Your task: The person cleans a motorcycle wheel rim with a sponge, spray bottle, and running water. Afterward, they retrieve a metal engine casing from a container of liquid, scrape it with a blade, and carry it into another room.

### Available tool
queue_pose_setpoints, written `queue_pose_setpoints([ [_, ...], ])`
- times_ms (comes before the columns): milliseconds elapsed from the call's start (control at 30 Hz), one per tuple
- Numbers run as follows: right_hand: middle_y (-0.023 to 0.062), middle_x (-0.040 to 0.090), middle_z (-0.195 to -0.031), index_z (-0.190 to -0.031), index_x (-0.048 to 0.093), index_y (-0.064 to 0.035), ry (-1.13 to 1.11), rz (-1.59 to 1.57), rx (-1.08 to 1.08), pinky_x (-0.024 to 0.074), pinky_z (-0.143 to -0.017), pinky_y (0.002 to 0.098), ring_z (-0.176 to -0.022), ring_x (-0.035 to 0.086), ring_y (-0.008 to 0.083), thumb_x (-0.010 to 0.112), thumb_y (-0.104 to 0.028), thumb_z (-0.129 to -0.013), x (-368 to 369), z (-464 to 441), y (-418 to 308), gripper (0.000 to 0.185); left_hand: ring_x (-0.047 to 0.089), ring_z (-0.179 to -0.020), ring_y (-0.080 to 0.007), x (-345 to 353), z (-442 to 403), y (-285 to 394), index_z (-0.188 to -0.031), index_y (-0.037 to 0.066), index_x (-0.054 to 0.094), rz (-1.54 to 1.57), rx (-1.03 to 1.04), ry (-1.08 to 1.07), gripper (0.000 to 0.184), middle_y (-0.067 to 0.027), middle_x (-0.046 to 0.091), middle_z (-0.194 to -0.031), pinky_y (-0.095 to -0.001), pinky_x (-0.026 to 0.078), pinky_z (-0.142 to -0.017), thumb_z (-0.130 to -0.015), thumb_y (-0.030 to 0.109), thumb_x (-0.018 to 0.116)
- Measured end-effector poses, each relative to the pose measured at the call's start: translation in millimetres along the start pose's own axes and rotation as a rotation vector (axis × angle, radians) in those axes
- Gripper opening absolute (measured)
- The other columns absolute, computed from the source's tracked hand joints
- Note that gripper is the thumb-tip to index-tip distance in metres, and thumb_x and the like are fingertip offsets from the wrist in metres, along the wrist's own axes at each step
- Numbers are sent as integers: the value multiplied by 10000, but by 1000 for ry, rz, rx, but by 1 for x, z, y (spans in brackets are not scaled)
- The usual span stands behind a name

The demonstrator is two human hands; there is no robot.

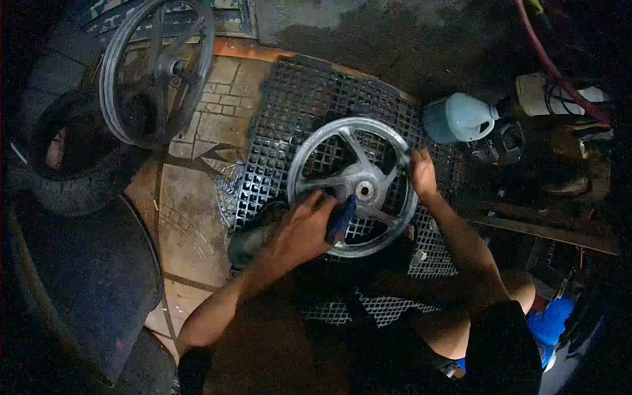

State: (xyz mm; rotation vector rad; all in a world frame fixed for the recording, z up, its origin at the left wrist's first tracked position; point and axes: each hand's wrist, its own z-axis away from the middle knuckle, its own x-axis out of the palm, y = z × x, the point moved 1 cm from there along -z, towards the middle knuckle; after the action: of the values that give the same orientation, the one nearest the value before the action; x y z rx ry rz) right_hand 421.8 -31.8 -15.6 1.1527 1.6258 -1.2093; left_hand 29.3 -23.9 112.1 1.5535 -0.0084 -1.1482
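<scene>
A bare grey spoked motorcycle wheel (pixel 361 125) lies flat on the black grid mat, its hub facing up. On the wheel's right side, my right hand (pixel 422 172) is closed around the rim. My left hand (pixel 304 225) is over the lower left spokes, fingers curled on a small dark blue object (pixel 341 220) whose kind I cannot make out. That object reaches close to the hub. Part of the rim and a spoke are hidden beneath my left hand and forearm.
Another spoked wheel (pixel 108 85) stands at the upper left beside black tyres (pixel 79 191). The grid mat (pixel 276 118) lies on stone-patterned paving (pixel 191 217). At right are a translucent jug (pixel 454 117), a white container (pixel 536 94) and a red hose (pixel 546 59).
</scene>
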Motion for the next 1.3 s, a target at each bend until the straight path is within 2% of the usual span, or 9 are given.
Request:
queue_pose_setpoints([
  [367, 209, 479, -867, -895, 518, 6, 0, -216, 258, 404, -709, 469, -845, 493, 408, 582, 7, -689, 21, -59, -39, 216, 484, -1163, -432, -14, 0, -8, -1235, 13, 489, 67, -161, 37, 582, -267, 504, -1245, -468, 397, -996, -774, 296, 704],
  [600, 202, 488, -955, -989, 546, -6, -168, -150, -26, 440, -787, 413, -913, 517, 373, 513, -58, -789, 51, -106, -101, 209, 526, -1084, -427, 0, -3, -18, -1201, -10, 492, -41, -112, 101, 608, -259, 516, -1189, -475, 445, -926, -735, 297, 733],
  [767, 193, 539, -975, -1023, 580, -10, -197, -513, 108, 451, -864, 412, -991, 517, 388, 633, -21, -673, 46, -93, -91, 354, 513, -1117, -421, -10, -13, -5, -1198, -6, 501, 59, -289, -153, 587, -248, 506, -1226, -464, 449, -931, -745, 292, 726],
  [833, 196, 573, -1003, -1043, 601, -17, -185, -331, 43, 425, -932, 432, -1038, 510, 389, 675, -22, -637, 23, -84, -111, 413, 524, -1101, -420, 5, -9, -12, -1198, -9, 502, -27, -200, -14, 582, -243, 511, -1221, -463, 454, -929, -745, 280, 726],
  [933, 151, 520, -1117, -1025, 579, -21, -223, -360, 17, 460, -875, 388, -1045, 534, 342, 641, 52, -733, 15, -64, -115, 307, 538, -1082, -412, 13, -13, -19, -1195, -6, 507, 14, -134, -43, 578, -237, 518, -1208, -466, 458, -928, -741, 273, 730],
  [1067, 179, 585, -1135, -1068, 616, -6, -370, -297, -122, 380, -990, 421, -1122, 501, 324, 628, -111, -771, -5, -27, -103, 316, 535, -1096, -396, 12, -18, -16, -1190, -5, 514, 29, -204, -250, 581, -234, 519, -1210, -463, 451, -945, -737, 286, 733],
  [1133, 149, 574, -1091, -1060, 606, -25, -400, -578, 365, 405, -929, 404, -1063, 512, 301, 635, -122, -776, 27, -26, -75, 302, 534, -1099, -391, 15, -19, -16, -1179, -12, 516, 27, -205, -229, 582, -235, 519, -1208, -465, 448, -947, -733, 289, 736],
  [1200, 86, 556, -981, -1048, 567, -65, -134, -124, -45, 458, -788, 379, -917, 550, 265, 583, -106, -859, 41, -23, -60, 195, 523, -1111, -402, 24, -16, -17, -1197, -2, 513, 27, -184, -207, 585, -237, 518, -1223, -466, 438, -961, -741, 294, 728],
  [1300, 106, 570, -949, -984, 574, -55, -172, -376, 65, 454, -768, 368, -874, 561, 276, 587, -67, -825, 12, -18, -106, 160, 494, -1142, -428, 32, -15, -25, -1246, 29, 505, 25, -154, -155, 596, -240, 512, -1258, -465, 416, -991, -759, 306, 709],
])
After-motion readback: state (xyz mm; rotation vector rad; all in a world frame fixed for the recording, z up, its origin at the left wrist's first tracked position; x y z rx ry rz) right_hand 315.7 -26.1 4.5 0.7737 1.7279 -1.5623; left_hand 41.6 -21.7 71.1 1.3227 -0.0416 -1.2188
